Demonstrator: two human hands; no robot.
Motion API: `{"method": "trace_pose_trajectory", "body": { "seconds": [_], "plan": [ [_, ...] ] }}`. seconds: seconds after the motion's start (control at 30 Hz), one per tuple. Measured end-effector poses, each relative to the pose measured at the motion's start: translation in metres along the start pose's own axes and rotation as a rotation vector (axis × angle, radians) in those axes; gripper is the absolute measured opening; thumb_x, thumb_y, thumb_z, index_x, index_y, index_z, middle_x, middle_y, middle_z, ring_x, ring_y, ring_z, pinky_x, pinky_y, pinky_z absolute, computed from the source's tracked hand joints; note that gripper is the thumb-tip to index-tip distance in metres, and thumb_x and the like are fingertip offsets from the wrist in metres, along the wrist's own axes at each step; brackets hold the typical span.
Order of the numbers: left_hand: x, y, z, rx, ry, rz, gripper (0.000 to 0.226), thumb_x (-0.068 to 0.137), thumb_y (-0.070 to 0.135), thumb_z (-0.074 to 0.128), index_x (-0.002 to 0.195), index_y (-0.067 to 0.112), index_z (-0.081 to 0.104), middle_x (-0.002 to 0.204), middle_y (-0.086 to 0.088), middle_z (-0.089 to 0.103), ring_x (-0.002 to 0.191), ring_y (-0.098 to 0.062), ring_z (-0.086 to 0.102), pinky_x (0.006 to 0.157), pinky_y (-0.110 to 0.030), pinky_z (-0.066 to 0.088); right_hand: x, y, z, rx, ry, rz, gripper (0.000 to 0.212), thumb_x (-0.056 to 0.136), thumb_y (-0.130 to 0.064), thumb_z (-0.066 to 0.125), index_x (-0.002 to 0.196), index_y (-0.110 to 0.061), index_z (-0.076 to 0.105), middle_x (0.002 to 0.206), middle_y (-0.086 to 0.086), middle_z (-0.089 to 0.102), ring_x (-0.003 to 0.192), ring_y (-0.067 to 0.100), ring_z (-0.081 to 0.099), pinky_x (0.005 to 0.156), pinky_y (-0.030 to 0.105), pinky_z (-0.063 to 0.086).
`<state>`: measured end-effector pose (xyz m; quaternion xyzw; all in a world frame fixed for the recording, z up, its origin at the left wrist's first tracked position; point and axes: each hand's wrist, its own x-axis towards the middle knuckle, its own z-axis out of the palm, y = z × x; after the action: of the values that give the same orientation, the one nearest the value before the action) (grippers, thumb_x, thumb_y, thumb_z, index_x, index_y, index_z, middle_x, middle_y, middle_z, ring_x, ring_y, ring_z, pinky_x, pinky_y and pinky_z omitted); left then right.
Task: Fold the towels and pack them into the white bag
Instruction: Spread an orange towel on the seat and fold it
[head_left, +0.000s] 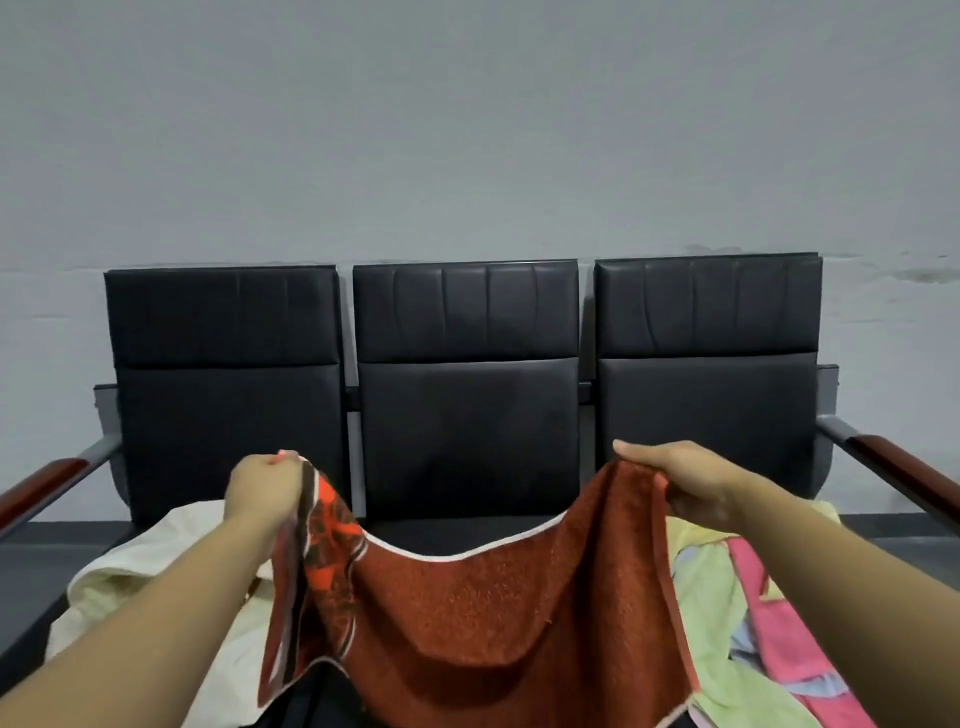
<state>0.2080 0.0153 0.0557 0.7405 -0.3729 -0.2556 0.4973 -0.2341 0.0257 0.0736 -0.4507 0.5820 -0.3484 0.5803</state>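
Holding red towel (467, 597) | left hand (265, 486) pinches left corner | right hand (675, 480) grips right corner | sags between

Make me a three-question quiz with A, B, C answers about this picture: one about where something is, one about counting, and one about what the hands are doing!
1. Where is the white bag?
A. under the left arm
B. on a backrest
C. on the wall

2. How many black backrests does the bench have?
A. two
B. three
C. five

3. How is the red towel held?
A. folded flat
B. by one hand
C. spread between both hands

Answers: 1 A, it lies on the seat beneath that arm. 2 B, three stand side by side. 3 C, the left hand and right hand each grip a top corner.
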Motion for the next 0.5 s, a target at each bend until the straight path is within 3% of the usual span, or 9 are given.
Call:
{"method": "trace_pose_trajectory", "body": {
  "seconds": [0.07,0.13,0.17,0.23,0.3,0.43,0.5],
  "plan": [
    [-0.01,0.002,0.014,-0.071,-0.115,0.001,0.036,0.093,0.031,0.054,0.073,0.004,0.067,0.07,-0.015,0.065,0.07,-0.032,0.062,0.069,-0.042,0.052,0.003,0.006,0.011,0.008,-0.032,-0.01,0.035,0.085,-0.032,0.078,0.099,0.0,0.075,0.082,0.011,0.066,0.08,0.02,0.068,0.079,0.035,0.056],
    [-0.028,0.009,0.031,-0.139,-0.247,-0.017,0.027,0.094,0.026,0.055,0.086,0.007,0.072,0.078,-0.013,0.071,0.073,-0.03,0.066,0.07,-0.043,0.057,0.006,0.01,0.027,0.041,-0.062,-0.034,0.029,0.088,-0.023,0.076,0.105,0.001,0.076,0.094,0.016,0.07,0.088,0.024,0.069,0.086,0.039,0.058],
    [-0.039,0.014,0.041,-0.182,-0.313,-0.032,0.022,0.096,0.022,0.055,0.093,0.008,0.072,0.081,-0.012,0.071,0.073,-0.028,0.066,0.064,-0.038,0.058,0.008,0.012,0.036,0.069,-0.063,-0.051,0.027,0.09,-0.02,0.074,0.107,0.001,0.076,0.095,0.017,0.069,0.088,0.026,0.067,0.087,0.04,0.058],
    [-0.065,0.024,0.06,-0.274,-0.445,-0.066,0.018,0.102,0.018,0.052,0.105,0.009,0.067,0.091,-0.012,0.072,0.078,-0.026,0.07,0.057,-0.034,0.056,0.013,0.015,0.056,0.119,-0.04,-0.087,0.027,0.094,-0.021,0.07,0.11,0.0,0.074,0.092,0.017,0.064,0.085,0.026,0.062,0.081,0.038,0.057],
    [-0.089,0.032,0.077,-0.335,-0.554,-0.069,0.017,0.105,0.021,0.053,0.111,0.01,0.064,0.104,-0.016,0.072,0.091,-0.03,0.073,0.06,-0.037,0.059,0.014,0.012,0.078,0.141,-0.027,-0.122,0.027,0.098,-0.026,0.064,0.111,-0.005,0.074,0.09,0.013,0.066,0.081,0.021,0.063,0.073,0.032,0.055],
    [-0.115,0.041,0.099,-0.348,-0.596,0.006,0.02,0.101,0.026,0.063,0.115,0.012,0.068,0.109,-0.012,0.072,0.096,-0.028,0.074,0.067,-0.038,0.063,0.006,0.0,0.107,0.03,-0.091,-0.238,0.034,0.106,-0.03,0.05,0.109,-0.008,0.075,0.085,0.008,0.071,0.076,0.015,0.067,0.076,0.029,0.054],
    [-0.123,0.046,0.103,-0.349,-0.604,0.037,0.021,0.099,0.026,0.066,0.116,0.014,0.07,0.11,-0.01,0.073,0.095,-0.024,0.075,0.074,-0.041,0.064,0.0,-0.005,0.113,-0.044,-0.128,-0.293,0.036,0.107,-0.031,0.045,0.111,-0.011,0.074,0.092,0.01,0.075,0.084,0.019,0.072,0.083,0.031,0.057]
  ]
}}
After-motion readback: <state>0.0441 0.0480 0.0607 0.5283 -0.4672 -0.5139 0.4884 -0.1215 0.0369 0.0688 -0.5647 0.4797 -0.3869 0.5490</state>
